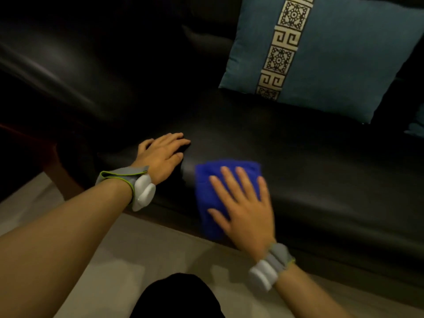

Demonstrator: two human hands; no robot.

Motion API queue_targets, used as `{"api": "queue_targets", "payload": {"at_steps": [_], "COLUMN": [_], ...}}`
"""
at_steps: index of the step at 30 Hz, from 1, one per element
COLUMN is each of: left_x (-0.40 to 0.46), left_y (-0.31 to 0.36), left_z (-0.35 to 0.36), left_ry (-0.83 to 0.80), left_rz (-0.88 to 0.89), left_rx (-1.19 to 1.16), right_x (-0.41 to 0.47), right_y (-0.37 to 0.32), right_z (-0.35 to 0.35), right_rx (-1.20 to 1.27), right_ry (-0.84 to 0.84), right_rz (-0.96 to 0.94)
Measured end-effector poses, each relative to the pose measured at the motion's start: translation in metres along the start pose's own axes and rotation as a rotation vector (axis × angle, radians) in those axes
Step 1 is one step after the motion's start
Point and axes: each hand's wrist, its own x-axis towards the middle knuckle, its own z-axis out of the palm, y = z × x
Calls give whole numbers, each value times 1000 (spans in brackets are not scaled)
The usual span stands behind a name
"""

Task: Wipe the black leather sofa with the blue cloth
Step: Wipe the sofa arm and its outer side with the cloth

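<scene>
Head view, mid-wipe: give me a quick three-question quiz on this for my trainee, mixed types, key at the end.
1. True or false: the right hand presses the blue cloth flat with straight, spread fingers.
2. Multiple choice: where is the left hand? A) holding the pillow B) resting flat on the sofa seat, beside the cloth C) hanging over the floor
3. Fill in: the teal pillow with a patterned stripe stands at the ____ of the seat, apart from the cloth.

Key: 1 true; 2 B; 3 back.
</scene>
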Motion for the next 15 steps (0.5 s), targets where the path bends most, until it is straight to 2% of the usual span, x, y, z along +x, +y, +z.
{"api": "queue_targets", "payload": {"at_steps": [3,7,11,15], "left_x": [0,0,5,5], "left_y": [-2,-8,-8,-5], "left_z": [-2,-7,-1,3], "left_ry": [-53,-113,-121,-65], "left_rz": [3,16,13,4], "left_rx": [-42,-91,-52,18], "right_x": [-55,-73,-19,10], "right_y": [45,32,-27,-65], "right_z": [3,12,11,10], "right_rx": [-35,-28,9,30], "right_ry": [26,38,112,75], "right_rz": [219,314,111,-35]}}
